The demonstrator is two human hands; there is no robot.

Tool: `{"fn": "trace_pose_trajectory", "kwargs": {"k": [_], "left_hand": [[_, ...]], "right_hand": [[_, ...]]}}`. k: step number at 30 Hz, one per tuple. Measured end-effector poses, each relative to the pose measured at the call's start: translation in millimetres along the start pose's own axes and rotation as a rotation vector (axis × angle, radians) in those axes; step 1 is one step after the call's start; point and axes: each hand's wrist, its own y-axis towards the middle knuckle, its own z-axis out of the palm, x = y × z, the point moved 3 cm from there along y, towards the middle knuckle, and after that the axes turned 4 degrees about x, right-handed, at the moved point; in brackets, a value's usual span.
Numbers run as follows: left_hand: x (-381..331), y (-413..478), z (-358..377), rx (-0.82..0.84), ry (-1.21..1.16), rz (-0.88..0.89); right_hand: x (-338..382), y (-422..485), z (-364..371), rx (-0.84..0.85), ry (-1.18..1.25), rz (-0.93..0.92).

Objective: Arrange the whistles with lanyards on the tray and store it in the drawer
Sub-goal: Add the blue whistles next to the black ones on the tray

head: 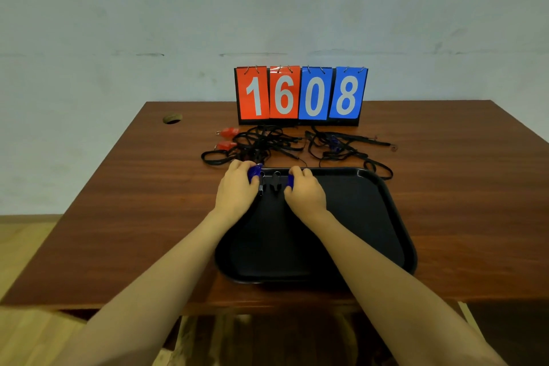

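Left hand (236, 189) and right hand (306, 193) grip blue whistles (255, 173) over the tray (356, 232) — tangled lanyards (267, 142) may snag, dragging the red whistles (229, 131).

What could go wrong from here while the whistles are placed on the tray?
The black lanyards lie tangled behind the tray; pulling one could drag the red whistles along. The left hand and right hand each hold a blue whistle at the tray's far rim, where either might slide off onto the table.

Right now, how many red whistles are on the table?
2. One red whistle lies left of the lanyard tangle, the second whistle just nearer you. Others may hide under it.
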Motion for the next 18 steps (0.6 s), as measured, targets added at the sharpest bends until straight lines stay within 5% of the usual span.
{"fn": "trace_pose_trajectory", "kwargs": {"k": [9,14,18], "left_hand": [[-24,-10,7,0.05,-0.046,-0.017],[-58,-18,27,0.069,-0.114,0.058],[-81,-20,45,0.098,-0.302,0.071]], "right_hand": [[-9,-15,-16,-0.165,0.056,-0.041],[-20,-22,-33,-0.007,0.605,0.021],[-37,-17,-43,0.006,0.757,0.139]]}}
